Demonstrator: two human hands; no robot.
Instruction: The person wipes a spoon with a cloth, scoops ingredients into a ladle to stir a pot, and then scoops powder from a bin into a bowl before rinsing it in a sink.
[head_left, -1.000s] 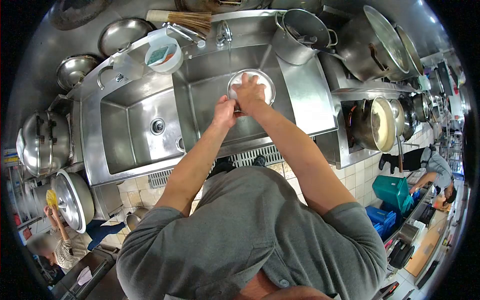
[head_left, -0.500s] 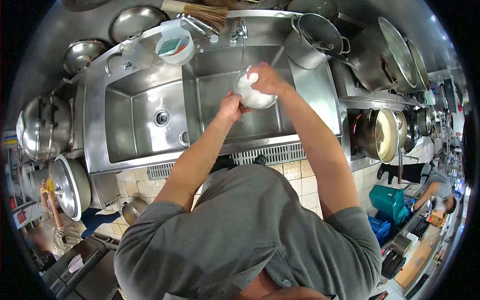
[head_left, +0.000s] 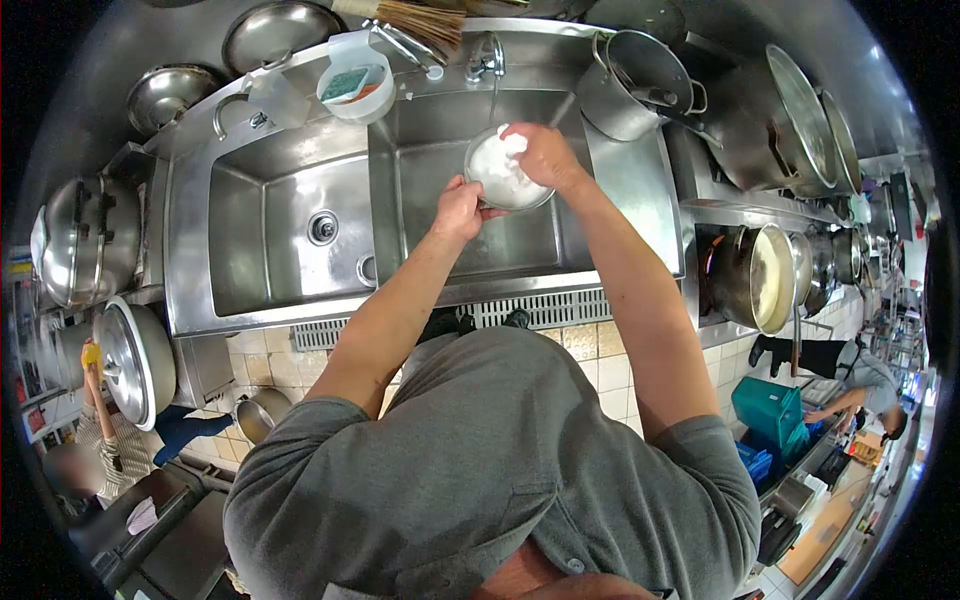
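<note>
Over the right basin of the steel sink (head_left: 415, 225), I hold a round metal bowl (head_left: 510, 207) with white contents (head_left: 495, 180). Their exact kind is not clear. My left hand (head_left: 460, 208) is closed on the bowl's near left rim. My right hand (head_left: 548, 160) reaches in from the far right side, its fingers curled against a white clump (head_left: 514, 143) that bulges up beside them. A thin stream of water falls from the tap (head_left: 487, 60) toward the bowl's far edge.
A white tub (head_left: 355, 90) with a green scouring pad stands behind the sink. To the right are a large pot (head_left: 635, 90) and a pot (head_left: 765, 278) of pale liquid on the stove. Co-workers appear at the far left (head_left: 110, 440) and far right (head_left: 870, 380).
My right hand has moved slightly to the right within the bowl, and more of the white contents shows. My left hand keeps its hold on the rim.
</note>
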